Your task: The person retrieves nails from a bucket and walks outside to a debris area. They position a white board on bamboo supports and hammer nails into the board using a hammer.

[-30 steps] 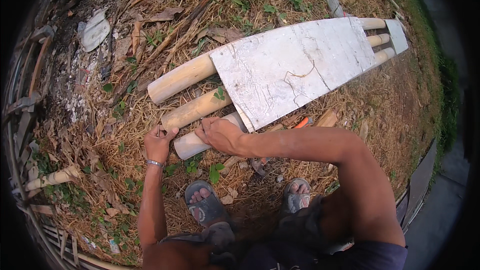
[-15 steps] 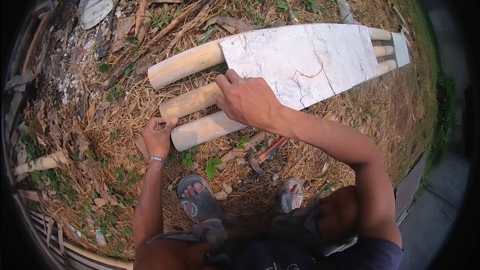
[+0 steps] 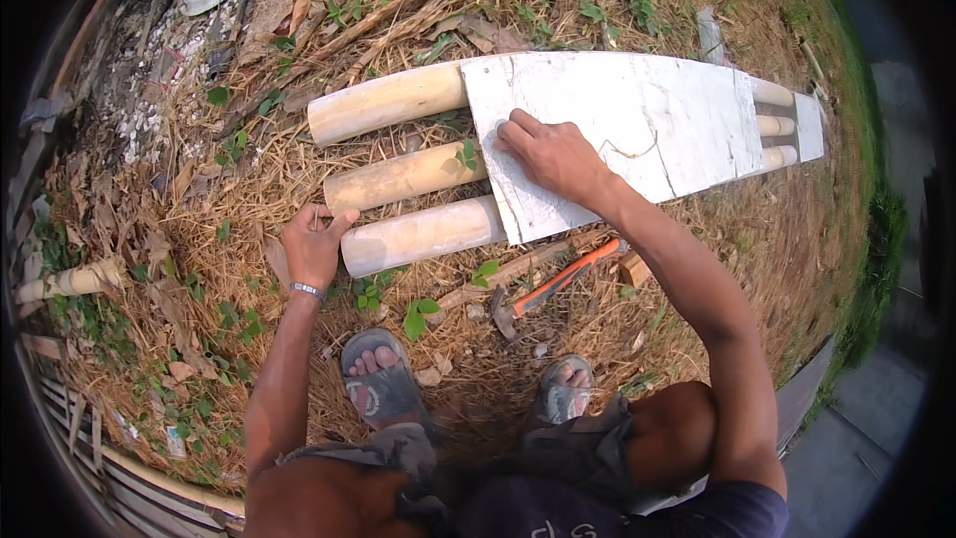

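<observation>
Three pale, round bamboo poles lie side by side: a far pole point(image 3: 388, 106), a middle pole point(image 3: 398, 177) and a near pole point(image 3: 423, 236). A white-faced flat board point(image 3: 687, 110) lies across them. My right hand point(image 3: 556, 161) is over the board's left part, its fingers curled and pressed together near the left edge; whatever they hold is hidden. My left hand point(image 3: 311, 249) is at the left ends of the middle and near poles, thumb and forefinger apart, fingertips against or close to the wood. Its other fingers are partly hidden.
A hammer point(image 3: 563, 279) with an orange handle lies on dry straw below the near pole, beside a wood strip point(image 3: 518, 274) and a small wood block point(image 3: 634, 267). A second pale board point(image 3: 809, 128) crosses the poles' right ends. My sandalled feet are close by.
My right hand has moved from the middle pole, beside the board's edge, onto the board. My left hand stays by the pole ends. More of the hammer shows.
</observation>
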`<state>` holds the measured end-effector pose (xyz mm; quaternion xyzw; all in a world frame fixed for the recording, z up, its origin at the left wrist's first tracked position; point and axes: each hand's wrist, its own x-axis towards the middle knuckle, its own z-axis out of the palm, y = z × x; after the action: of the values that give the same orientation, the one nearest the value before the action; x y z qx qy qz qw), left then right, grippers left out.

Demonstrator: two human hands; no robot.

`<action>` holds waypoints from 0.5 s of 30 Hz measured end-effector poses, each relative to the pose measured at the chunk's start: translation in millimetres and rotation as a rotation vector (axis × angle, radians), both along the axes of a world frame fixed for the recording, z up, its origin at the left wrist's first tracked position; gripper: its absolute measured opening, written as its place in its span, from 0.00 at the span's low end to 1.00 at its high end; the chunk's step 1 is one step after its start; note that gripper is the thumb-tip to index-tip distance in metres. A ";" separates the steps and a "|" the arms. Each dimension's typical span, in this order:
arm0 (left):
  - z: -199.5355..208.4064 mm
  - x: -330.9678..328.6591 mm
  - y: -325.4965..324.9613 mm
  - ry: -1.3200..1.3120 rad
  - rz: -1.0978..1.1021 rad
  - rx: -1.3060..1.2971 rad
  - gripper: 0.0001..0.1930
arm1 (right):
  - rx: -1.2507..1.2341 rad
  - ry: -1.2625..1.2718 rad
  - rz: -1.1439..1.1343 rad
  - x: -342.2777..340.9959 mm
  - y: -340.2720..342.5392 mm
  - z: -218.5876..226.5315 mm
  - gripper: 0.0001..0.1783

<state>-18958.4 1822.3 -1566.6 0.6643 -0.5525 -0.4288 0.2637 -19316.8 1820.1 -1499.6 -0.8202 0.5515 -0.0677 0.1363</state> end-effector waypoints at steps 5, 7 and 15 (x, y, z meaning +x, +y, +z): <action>9.3 -4.4 -1.1 -0.022 -0.013 0.000 0.16 | -0.005 -0.019 0.060 -3.3 -7.8 4.2 0.08; 12.5 -5.9 -1.2 -0.017 -0.010 -0.009 0.16 | 0.033 0.005 0.059 0.1 -8.1 5.2 0.09; 13.7 -13.1 0.2 -0.057 0.023 -0.083 0.15 | 0.080 -0.073 -0.083 4.3 -0.1 13.9 0.12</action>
<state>-18971.6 1822.4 -1553.0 0.6711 -0.5694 -0.3832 0.2803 -19312.6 1820.0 -1485.7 -0.7874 0.5820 -0.0813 0.1860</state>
